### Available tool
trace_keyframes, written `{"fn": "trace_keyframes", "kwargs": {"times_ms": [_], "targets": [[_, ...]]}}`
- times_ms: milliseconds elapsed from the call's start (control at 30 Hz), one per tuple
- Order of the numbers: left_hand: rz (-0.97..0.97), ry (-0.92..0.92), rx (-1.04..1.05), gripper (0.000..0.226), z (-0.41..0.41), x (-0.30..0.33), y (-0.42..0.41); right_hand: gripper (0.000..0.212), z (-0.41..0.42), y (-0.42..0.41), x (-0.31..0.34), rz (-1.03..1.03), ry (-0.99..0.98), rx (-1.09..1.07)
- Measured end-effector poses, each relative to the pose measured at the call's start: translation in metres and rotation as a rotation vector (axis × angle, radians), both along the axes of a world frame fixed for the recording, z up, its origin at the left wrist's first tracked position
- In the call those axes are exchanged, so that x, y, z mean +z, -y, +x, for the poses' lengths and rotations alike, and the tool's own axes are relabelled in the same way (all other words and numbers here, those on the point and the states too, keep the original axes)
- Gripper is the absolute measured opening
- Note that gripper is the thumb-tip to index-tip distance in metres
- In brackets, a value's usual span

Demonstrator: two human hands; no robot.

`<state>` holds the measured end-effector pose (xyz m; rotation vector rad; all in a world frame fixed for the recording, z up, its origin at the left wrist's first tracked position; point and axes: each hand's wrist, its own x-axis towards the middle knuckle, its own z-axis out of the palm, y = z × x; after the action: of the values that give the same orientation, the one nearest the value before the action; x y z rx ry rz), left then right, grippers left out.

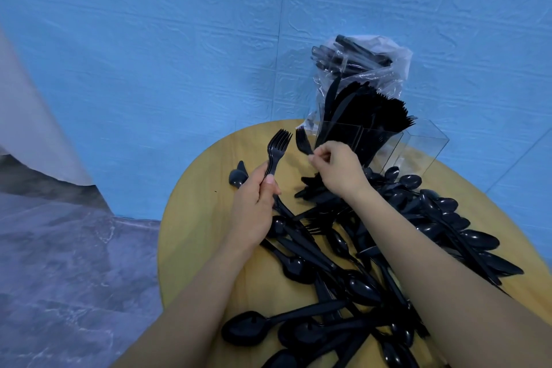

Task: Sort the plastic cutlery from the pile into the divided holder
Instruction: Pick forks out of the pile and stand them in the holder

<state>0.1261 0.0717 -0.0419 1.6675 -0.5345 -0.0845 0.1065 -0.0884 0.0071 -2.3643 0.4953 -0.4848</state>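
Note:
A pile of black plastic cutlery (343, 266), mostly spoons with some forks and knives, covers the round wooden table (197, 218). My left hand (257, 203) grips a small stack of black forks (276, 148), tines up. My right hand (336, 169) pinches a single black fork (303, 140) by its handle, tines up, just left of the clear divided holder (385, 143). Knives and forks stand upright in the holder's left compartments; its right compartment looks empty.
A clear plastic bag (361, 69) with more black cutlery leans against the blue wall behind the holder. A lone black spoon (237, 178) lies at the table's left edge. Grey floor lies to the left, below the table.

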Motion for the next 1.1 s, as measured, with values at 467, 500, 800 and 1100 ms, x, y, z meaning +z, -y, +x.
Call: {"fn": "trace_keyframes", "kwargs": {"times_ms": [467, 500, 800, 1100], "targets": [[-0.068, 0.008, -0.014, 0.031, 0.003, -0.004, 0.001, 0.018, -0.024, -0.048, 0.014, 0.645, 0.155, 0.055], [-0.072, 0.012, -0.023, 0.030, 0.003, -0.004, 0.001, 0.020, -0.025, -0.053, 0.010, 0.668, 0.116, 0.060], [-0.080, 0.000, -0.068, 0.029, -0.002, 0.001, -0.002, 0.010, -0.013, -0.066, 0.010, 0.791, 0.050, 0.026], [-0.106, 0.010, -0.133, 0.028, -0.003, 0.000, 0.000, 0.014, -0.017, -0.060, 0.006, 0.797, 0.075, 0.053]]}}
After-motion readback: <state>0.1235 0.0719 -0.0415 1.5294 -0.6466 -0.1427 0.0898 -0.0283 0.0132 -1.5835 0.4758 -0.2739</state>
